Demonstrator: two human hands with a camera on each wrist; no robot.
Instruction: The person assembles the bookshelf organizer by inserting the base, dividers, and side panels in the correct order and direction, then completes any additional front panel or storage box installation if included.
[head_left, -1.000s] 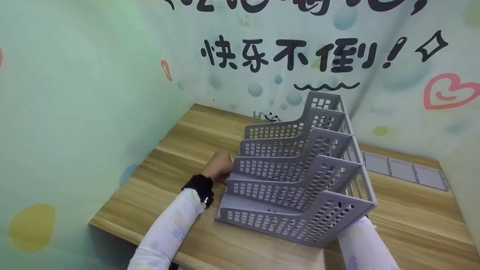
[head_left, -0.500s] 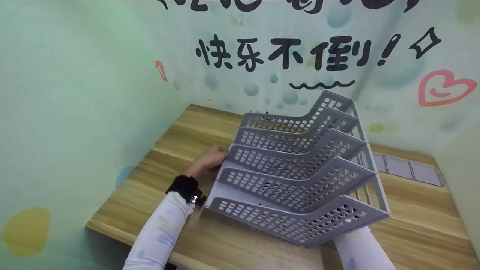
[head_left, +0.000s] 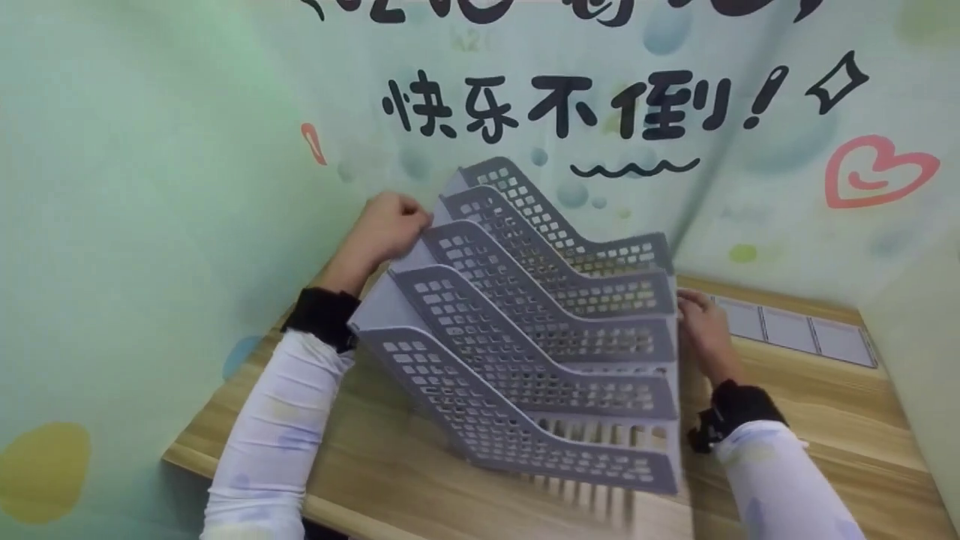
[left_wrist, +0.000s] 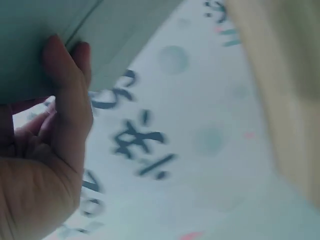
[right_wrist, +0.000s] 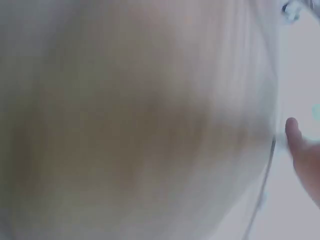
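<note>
A grey plastic file rack (head_left: pixel 555 360) with several slots and pierced dividers stands tilted on the wooden table, its left end raised. At its upper left edge my left hand (head_left: pixel 390 225) grips the solid end panel. In the left wrist view, the left hand's thumb and fingers (left_wrist: pixel 75 100) pinch that panel (left_wrist: pixel 120 45). On the other side, my right hand (head_left: pixel 705 330) holds the right-hand edge with bent fingers. The right wrist view is blurred; only a thumb (right_wrist: pixel 295 135) shows at its edge.
A flat grey panel with three sections (head_left: pixel 799 330) lies on the table (head_left: pixel 825 435) by the back wall, right of the rack. A printed fabric wall (head_left: pixel 525 45) stands behind, another (head_left: pixel 150 225) at the left. The table's front edge runs below the left forearm.
The rack has tipped clockwise: its left end has swung up with my left hand, and its slatted side has turned down. My right hand, hidden before, now shows at the right edge.
</note>
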